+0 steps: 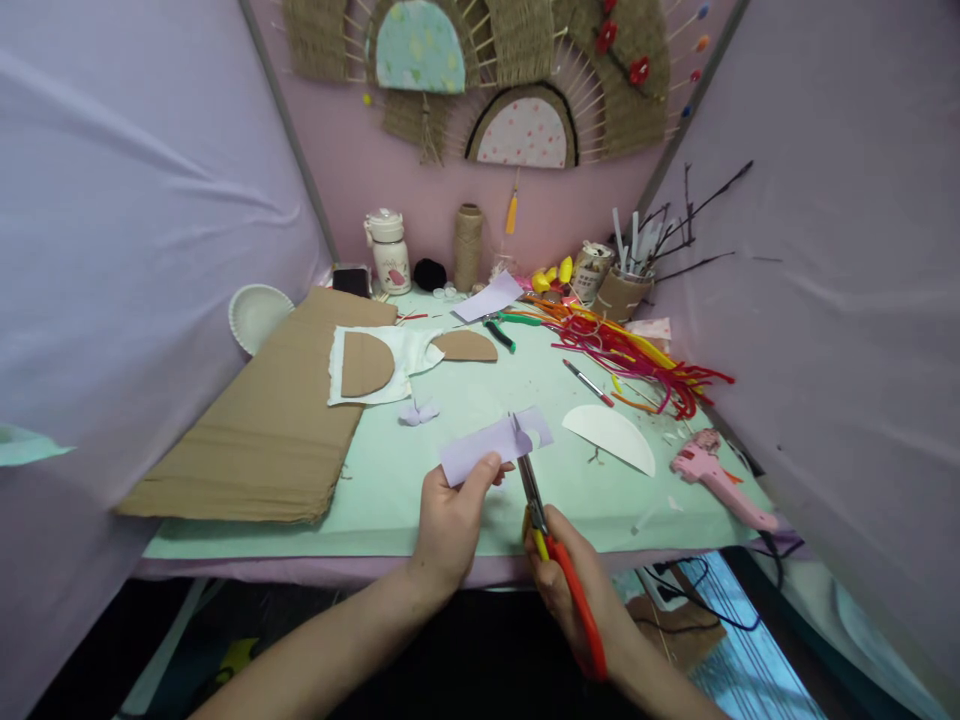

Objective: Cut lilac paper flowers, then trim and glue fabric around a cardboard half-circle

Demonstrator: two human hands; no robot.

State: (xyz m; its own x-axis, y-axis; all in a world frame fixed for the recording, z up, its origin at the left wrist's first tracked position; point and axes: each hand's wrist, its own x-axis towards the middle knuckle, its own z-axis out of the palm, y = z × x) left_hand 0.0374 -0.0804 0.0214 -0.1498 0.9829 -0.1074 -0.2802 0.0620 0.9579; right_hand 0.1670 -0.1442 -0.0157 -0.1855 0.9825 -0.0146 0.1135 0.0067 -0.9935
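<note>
My left hand (pixel 455 515) pinches a strip of light purple paper (pixel 474 450) between thumb and fingers, above the front of the table. Wrapped round the handles of red-and-yellow scissors (pixel 534 490), my right hand (pixel 574 575) keeps their blades at the paper's right part, where a notch shows. A small crumpled purple scrap (pixel 418 412) lies left of the paper. To the right rests a white half-circle (pixel 611 437). Farther back, a cardboard half-circle (pixel 367 364) lies on white cloth (pixel 409 352), with another cardboard half-circle (pixel 469 346) beside it.
A large cardboard sheet (pixel 277 420) covers the table's left side. Red and orange pipe cleaners (pixel 622 350), a marker (pixel 588 382) and a pink glue gun (pixel 720 480) lie at right. A white bottle (pixel 390 255), twine spool (pixel 469 248) and twig-filled holder (pixel 624 292) stand behind.
</note>
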